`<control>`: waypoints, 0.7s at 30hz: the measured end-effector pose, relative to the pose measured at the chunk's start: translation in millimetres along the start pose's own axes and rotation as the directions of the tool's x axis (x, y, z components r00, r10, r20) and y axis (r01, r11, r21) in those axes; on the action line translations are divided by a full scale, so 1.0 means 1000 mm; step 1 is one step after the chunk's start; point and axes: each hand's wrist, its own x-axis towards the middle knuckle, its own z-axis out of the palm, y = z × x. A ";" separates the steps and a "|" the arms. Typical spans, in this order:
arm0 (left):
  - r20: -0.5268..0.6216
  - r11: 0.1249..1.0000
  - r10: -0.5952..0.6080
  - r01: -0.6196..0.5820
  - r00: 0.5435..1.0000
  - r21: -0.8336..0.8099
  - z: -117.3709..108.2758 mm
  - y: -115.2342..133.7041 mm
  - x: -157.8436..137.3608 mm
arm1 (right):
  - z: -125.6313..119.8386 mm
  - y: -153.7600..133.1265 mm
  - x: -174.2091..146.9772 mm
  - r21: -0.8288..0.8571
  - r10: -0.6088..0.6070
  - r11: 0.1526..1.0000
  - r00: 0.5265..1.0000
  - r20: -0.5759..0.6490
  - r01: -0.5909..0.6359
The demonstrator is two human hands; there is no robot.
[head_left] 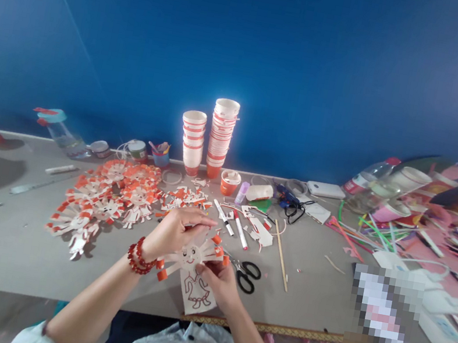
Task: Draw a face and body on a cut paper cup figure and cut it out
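Note:
A paper doll (191,257) with a drawn smiling face and splayed strips with curled orange ends is in front of me. Below its face hangs a white paper piece (199,295) with a dress and legs outlined in dark red. My right hand (222,281) pinches the doll at its lower right, thumb on the front. Over the doll's upper edge is my left hand (176,232), its fingers stretched out to the right; its thumb is mostly hidden. Black-handled scissors (247,276) lie beside my right hand. Markers (240,230) rest just beyond the doll.
Finished-looking paper dolls (112,192) are heaped at left. Stacked paper cups (219,140) stand by the wall. A glue gun (289,197), wooden stick (280,254) and glue stick (242,193) lie centre-right. Farther right are a power strip (427,301), cables and bottles (369,178).

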 end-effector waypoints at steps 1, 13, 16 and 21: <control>0.000 1.000 -0.001 0.001 1.000 0.006 0.000 0.000 0.000 | 0.000 0.000 0.000 0.032 0.004 0.999 1.000 -0.008 -0.004; -0.016 0.989 -0.076 0.077 0.997 0.124 0.001 0.003 0.001 | 0.001 -0.001 0.002 0.119 0.011 0.993 1.000 0.028 -0.014; 0.002 0.989 -0.023 0.022 1.000 0.144 0.000 0.002 0.000 | 0.001 -0.001 0.002 0.110 0.014 0.994 1.000 0.022 -0.016; 0.010 0.997 0.043 -0.043 0.999 0.059 0.000 -0.001 -0.001 | 0.000 -0.002 0.002 0.085 0.010 0.996 1.000 0.009 -0.011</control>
